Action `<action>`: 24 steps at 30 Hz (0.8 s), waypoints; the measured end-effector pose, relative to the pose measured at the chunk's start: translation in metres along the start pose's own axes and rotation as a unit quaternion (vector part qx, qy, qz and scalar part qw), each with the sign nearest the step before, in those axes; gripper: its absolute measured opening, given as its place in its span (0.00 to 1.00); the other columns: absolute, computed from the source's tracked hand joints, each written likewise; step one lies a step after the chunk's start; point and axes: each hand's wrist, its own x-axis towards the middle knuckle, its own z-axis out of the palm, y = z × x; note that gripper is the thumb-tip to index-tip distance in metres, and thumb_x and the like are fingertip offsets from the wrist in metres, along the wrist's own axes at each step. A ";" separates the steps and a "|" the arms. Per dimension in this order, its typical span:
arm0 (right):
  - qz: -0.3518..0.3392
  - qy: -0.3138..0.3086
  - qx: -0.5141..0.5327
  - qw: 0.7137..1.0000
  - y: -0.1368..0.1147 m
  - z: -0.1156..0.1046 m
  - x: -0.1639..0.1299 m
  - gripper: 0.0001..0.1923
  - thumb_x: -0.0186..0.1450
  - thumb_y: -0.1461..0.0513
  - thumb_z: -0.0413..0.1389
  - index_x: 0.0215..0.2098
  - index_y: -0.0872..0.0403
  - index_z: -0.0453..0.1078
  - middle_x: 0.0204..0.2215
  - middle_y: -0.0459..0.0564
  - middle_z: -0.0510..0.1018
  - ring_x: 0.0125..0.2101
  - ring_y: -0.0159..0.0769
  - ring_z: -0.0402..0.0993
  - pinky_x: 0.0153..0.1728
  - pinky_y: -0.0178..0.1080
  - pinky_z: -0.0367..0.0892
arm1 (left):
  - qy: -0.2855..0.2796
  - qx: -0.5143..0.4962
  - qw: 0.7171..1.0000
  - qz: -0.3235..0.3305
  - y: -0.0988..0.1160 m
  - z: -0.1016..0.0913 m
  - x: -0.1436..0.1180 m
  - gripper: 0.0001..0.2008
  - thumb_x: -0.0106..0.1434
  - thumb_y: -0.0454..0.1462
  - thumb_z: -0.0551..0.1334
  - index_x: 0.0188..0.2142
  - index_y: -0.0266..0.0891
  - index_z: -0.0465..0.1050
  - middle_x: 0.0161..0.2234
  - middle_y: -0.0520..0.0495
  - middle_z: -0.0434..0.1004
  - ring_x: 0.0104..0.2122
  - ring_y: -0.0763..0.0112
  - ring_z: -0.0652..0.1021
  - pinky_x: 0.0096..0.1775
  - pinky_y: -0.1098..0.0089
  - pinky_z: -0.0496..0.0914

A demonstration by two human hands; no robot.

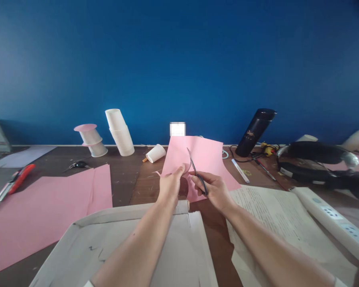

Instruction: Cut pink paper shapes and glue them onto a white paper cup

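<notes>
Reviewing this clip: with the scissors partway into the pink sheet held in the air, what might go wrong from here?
1. The left hand pinches the pink sheet right beside the scissors in the right hand, so a finger could get nicked.
2. The sheet is held in the air, unsupported; it may flop or tear and the cut may wander.

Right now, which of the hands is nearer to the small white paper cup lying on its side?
Left. The left hand grips the pink paper just below the tipped white paper cup; the right hand, holding scissors, is farther right.
</notes>
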 end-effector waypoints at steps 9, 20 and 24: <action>0.012 -0.003 0.005 1.000 -0.002 -0.001 0.001 0.20 0.56 0.51 0.59 0.41 0.56 0.75 0.19 0.43 0.69 0.19 0.26 0.63 0.22 0.32 0.61 | -0.003 0.007 1.000 -0.013 -0.002 -0.003 0.004 0.26 0.42 0.49 0.70 0.35 0.30 0.77 0.33 0.36 0.79 0.32 0.56 0.79 0.33 0.62 0.72; 0.015 -0.006 -0.001 1.000 -0.004 -0.001 -0.001 0.22 0.56 0.50 0.59 0.42 0.57 0.74 0.19 0.43 0.68 0.19 0.27 0.63 0.22 0.33 0.62 | -0.009 -0.003 1.000 0.014 -0.004 -0.006 0.009 0.24 0.43 0.48 0.69 0.34 0.31 0.76 0.31 0.38 0.78 0.32 0.58 0.78 0.33 0.64 0.71; 0.015 -0.010 -0.002 1.000 -0.004 -0.002 0.000 0.22 0.56 0.50 0.59 0.42 0.57 0.74 0.20 0.44 0.69 0.19 0.27 0.63 0.22 0.33 0.62 | -0.017 -0.002 1.000 0.008 -0.002 -0.008 0.008 0.24 0.44 0.48 0.69 0.34 0.30 0.76 0.28 0.39 0.78 0.29 0.58 0.78 0.32 0.64 0.71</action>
